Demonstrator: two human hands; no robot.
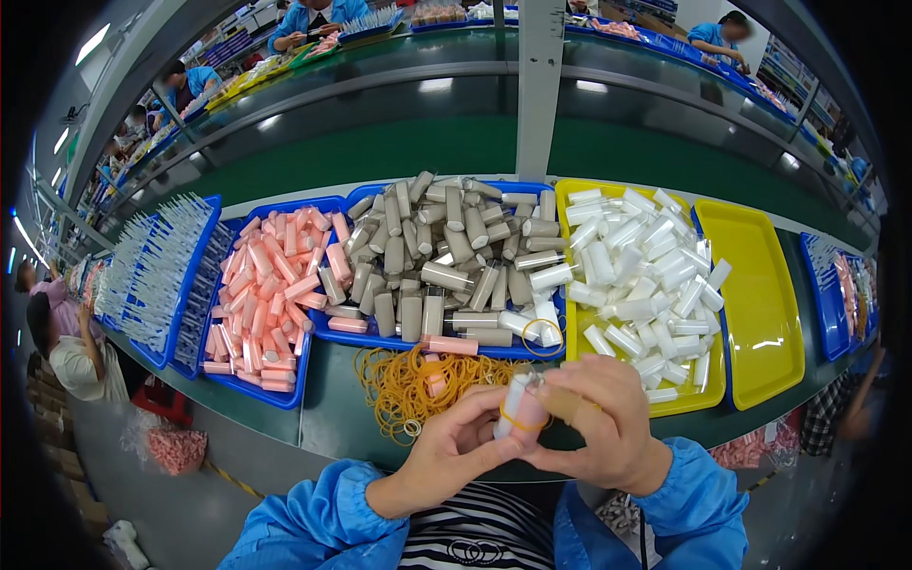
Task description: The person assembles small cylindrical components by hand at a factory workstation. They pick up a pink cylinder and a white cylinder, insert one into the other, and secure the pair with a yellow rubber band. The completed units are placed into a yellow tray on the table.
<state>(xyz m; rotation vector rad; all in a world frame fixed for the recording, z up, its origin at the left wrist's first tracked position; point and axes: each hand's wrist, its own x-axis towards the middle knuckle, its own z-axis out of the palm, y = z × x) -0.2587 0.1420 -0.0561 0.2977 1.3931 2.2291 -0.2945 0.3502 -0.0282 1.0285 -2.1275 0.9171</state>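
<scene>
- A small bundle of pink and white cylinders [532,408] stands slightly tilted between the wearer's two hands, raised above the near edge of the bench [332,408].
- A thin orange rubber band [518,421] crosses the bundle's middle. The banding looks well under way, perhaps almost done; whether the band sits fully in place is hard to tell.
- The fingers of the left hand [465,432] grip the bundle from the left, the thumb along its near, lower side.
- The fingers of the right hand [613,418] curl over its right and upper end, the thumb near its base. Blur hides whether they grip or only touch.
- Just beyond the left hand lies a tangled heap of orange rubber bands [399,385].
- Much seems left to do: behind the heap, a blue plastic tray [356,337] is piled with loose gray cylinders [461,247].
- To its left are loose pink cylinders [271,285]; to its right, loose white cylinders [646,294] in a yellow plastic tray [717,385]. How many bundles are finished cannot be told.
</scene>
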